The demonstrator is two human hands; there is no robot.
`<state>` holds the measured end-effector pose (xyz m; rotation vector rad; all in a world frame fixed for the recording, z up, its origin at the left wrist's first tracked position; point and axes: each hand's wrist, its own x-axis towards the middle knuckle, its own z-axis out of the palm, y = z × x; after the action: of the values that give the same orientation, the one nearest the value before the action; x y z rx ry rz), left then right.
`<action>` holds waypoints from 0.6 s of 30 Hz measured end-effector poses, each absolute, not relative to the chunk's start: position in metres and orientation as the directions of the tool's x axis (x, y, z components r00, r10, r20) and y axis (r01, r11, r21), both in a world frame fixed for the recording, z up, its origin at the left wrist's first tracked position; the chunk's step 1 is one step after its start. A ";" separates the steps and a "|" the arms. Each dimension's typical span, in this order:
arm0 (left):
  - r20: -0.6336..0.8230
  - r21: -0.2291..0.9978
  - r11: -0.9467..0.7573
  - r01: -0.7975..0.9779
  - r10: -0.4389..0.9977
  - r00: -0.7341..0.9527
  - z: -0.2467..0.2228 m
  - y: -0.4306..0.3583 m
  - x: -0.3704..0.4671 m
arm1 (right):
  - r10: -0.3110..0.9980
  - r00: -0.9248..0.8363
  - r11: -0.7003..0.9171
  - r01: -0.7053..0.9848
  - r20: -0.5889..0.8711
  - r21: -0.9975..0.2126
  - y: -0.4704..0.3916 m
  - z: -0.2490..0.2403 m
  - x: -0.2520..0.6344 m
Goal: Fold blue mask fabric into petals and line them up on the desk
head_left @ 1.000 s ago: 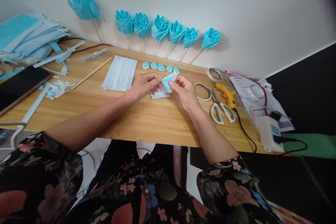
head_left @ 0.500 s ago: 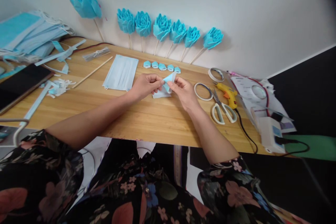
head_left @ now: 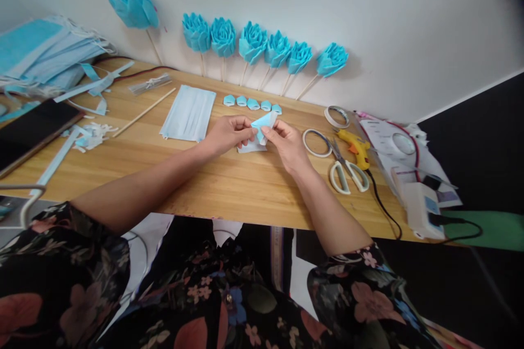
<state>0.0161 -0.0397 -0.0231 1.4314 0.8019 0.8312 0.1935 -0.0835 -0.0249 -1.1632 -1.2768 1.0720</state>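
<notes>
Between my hands is a folded piece of blue and white mask fabric (head_left: pixel 263 123), lifted a little above the table. My left hand (head_left: pixel 229 134) pinches its left side between thumb and fingers. On its right side my right hand (head_left: pixel 287 143) is closed, thumb pressed on the fabric. Under the hands lies a pale cut piece of fabric (head_left: pixel 251 146), partly hidden. Just behind them several small folded blue pieces (head_left: pixel 253 104) sit in a row. A flat pleated face mask (head_left: pixel 189 113) lies to the left of my left hand.
Several blue fabric flowers (head_left: pixel 252 43) on sticks lean against the wall. Scissors (head_left: pixel 346 166), a yellow glue gun (head_left: pixel 355 148) and tape rolls (head_left: pixel 317 143) lie right. At left are a mask stack (head_left: pixel 45 49), a phone (head_left: pixel 36 133), scraps (head_left: pixel 92 135) and a wooden stick (head_left: pixel 145 112).
The fabric between my fingers has been folded over further, with a pointed blue flap now showing toward the left. My hands have hardly moved.
</notes>
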 end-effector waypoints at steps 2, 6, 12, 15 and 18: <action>0.019 1.000 -0.018 -0.006 0.869 0.495 -0.022 -0.040 0.016 | 0.990 0.029 0.138 0.047 0.139 -0.989 -0.084 -0.026 0.193; 0.020 1.000 -0.009 -0.024 0.866 0.499 -0.019 -0.041 0.016 | 0.988 0.008 0.152 0.077 0.153 -0.985 -0.083 -0.028 0.194; -0.020 0.994 0.071 -0.078 0.853 0.521 -0.017 -0.041 0.015 | 0.964 -0.019 0.266 0.138 0.266 -0.954 -0.082 -0.021 0.205; -0.047 0.983 0.143 -0.116 0.806 0.589 -0.017 -0.041 0.013 | 0.945 -0.070 0.326 0.176 0.319 -0.929 -0.082 -0.016 0.211; -0.055 0.977 0.172 -0.129 0.780 0.623 -0.017 -0.042 0.012 | 0.942 -0.099 0.335 0.227 0.321 -0.914 -0.083 -0.015 0.212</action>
<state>0.0123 -0.0418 -0.0169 1.2379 0.6486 0.7132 0.2124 -0.0829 -0.0149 -1.0913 -1.5699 0.8702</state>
